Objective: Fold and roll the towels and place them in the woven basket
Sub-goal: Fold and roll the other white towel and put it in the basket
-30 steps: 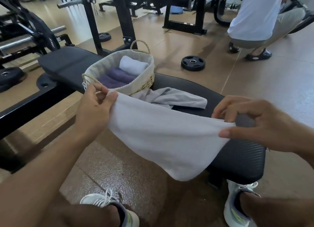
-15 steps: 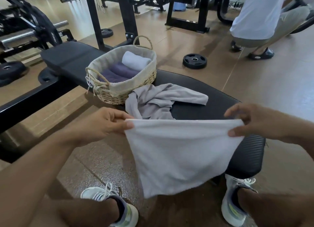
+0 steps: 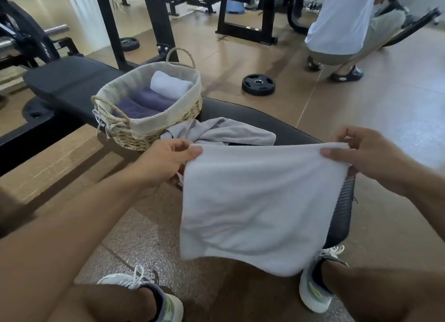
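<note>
Three rolled towels (image 3: 154, 97) already sit in the woven basket (image 3: 166, 119). My left hand (image 3: 166, 160) and right hand (image 3: 363, 155) pinch a white towel (image 3: 260, 201) just before it; a grey towel (image 3: 224, 131) waits beside the basket.

No readable text or labels

**Covered, cropped, unclear**

The held white towel (image 3: 260, 201) hides the near end of the bench (image 3: 72, 85). The crouching person (image 3: 346, 20) is cut off by the top edge. The basket (image 3: 154, 126) wall conceals the lower parts of its rolled towels (image 3: 149, 100).
</note>
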Available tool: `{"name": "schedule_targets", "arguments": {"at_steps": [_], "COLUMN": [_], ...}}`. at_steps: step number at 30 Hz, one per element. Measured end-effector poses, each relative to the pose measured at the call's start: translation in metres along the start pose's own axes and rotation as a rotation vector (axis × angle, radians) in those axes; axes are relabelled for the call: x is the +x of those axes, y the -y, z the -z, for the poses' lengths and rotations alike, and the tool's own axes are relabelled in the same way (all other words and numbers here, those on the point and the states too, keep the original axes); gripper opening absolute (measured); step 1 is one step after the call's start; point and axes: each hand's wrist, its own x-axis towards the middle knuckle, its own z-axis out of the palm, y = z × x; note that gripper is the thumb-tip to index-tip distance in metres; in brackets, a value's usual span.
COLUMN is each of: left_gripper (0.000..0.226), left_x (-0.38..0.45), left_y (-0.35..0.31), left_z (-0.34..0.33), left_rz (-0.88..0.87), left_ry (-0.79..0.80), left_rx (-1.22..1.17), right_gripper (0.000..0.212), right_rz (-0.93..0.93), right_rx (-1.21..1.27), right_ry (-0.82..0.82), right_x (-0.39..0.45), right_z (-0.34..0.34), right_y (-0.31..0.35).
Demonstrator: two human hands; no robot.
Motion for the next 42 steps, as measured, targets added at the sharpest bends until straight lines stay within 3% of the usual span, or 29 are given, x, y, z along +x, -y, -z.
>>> {"name": "schedule_targets", "arguments": {"at_steps": [2,6,9,11,14,17,19,21,25,30,42], "left_gripper": [0.016,0.022,0.019,0.015,0.011,0.012,0.012,0.013,0.014,0.011,0.024], "left_x": [0.01,0.02,0.022,0.021,0.016,0.0,-0.015,-0.03,-0.047,-0.05,-0.056], "left_y": [-0.003,-0.012,-0.017,-0.019,-0.023,-0.027,-0.03,-0.033,-0.036,-0.035,-0.034], "left_z": [-0.008,-0.02,-0.029,-0.035,-0.043,-0.054,-0.061,-0.068,-0.074,-0.075,-0.066], "left_rz": [-0.043,-0.098,-0.113,-0.136,-0.194,-0.231,-0.26,-0.294,-0.33,-0.343,-0.416], "left_ry": [-0.071,-0.249,-0.26,-0.241,-0.218,-0.152,-0.095,-0.055,0.022,0.008,0.137], "left_rx": [0.061,0.172,0.151,0.126,0.066,0.004,-0.013,-0.033,-0.059,-0.042,-0.02], "right_gripper": [0.021,0.018,0.009,0.011,0.004,0.027,0.034,0.025,0.005,0.013,0.02], "right_rz": [-0.031,-0.016,0.041,0.093,0.131,0.145,0.18,0.222,0.31,0.433,0.496], "right_rx": [-0.025,-0.113,-0.233,-0.178,0.022,0.073,0.052,0.036,-0.057,-0.252,-0.363], "right_ry": [-0.13,-0.239,-0.287,-0.203,0.069,0.391,0.495,0.455,0.183,-0.012,-0.002], "right_x": [0.009,0.018,0.012,0.001,-0.02,-0.035,-0.04,-0.042,-0.042,-0.039,-0.037], "right_z": [-0.003,-0.015,-0.021,-0.029,-0.045,-0.057,-0.064,-0.071,-0.082,-0.083,-0.088], "right_y": [-0.006,-0.004,0.009,0.02,0.041,0.053,0.054,0.052,0.051,0.049,0.044]}}
